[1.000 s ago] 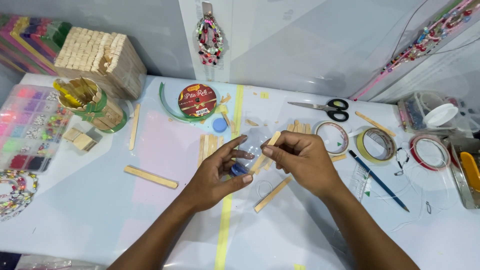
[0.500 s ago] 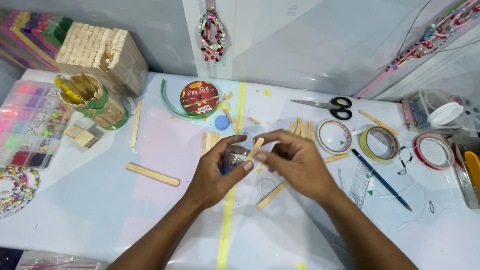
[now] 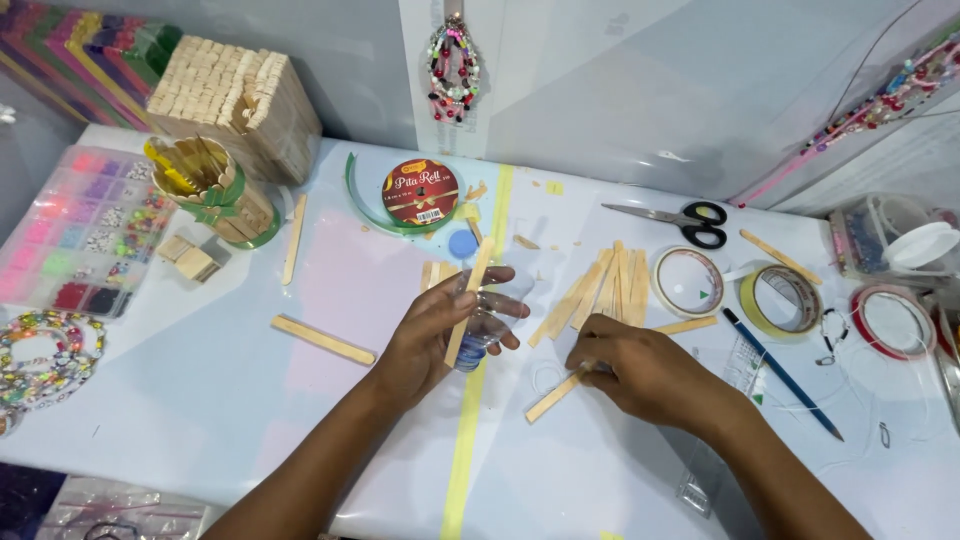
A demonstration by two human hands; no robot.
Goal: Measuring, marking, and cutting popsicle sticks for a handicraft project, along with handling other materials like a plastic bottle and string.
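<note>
My left hand (image 3: 437,335) holds a small clear plastic bottle (image 3: 487,325) with a blue base, and a flat wooden stick (image 3: 468,300) lies pressed against its side. My right hand (image 3: 640,375) rests on the white table with its fingers closed on another wooden stick (image 3: 552,399) that lies flat. A loose pile of several wooden sticks (image 3: 600,285) sits just beyond my right hand. A blue bottle cap (image 3: 462,243) lies further back.
Scissors (image 3: 680,221), tape rolls (image 3: 688,281) (image 3: 781,301) (image 3: 892,321) and a blue pencil (image 3: 780,372) lie to the right. At the left stand a stick-built box (image 3: 235,100), a stick cup (image 3: 205,190), a bead organiser (image 3: 85,230) and a ribbon roll (image 3: 420,190). Single sticks (image 3: 322,340) (image 3: 294,238) lie nearby.
My hands have parted: the right hand left the bottle and dropped to a stick on the table, while the left hand keeps the bottle with a stick against it.
</note>
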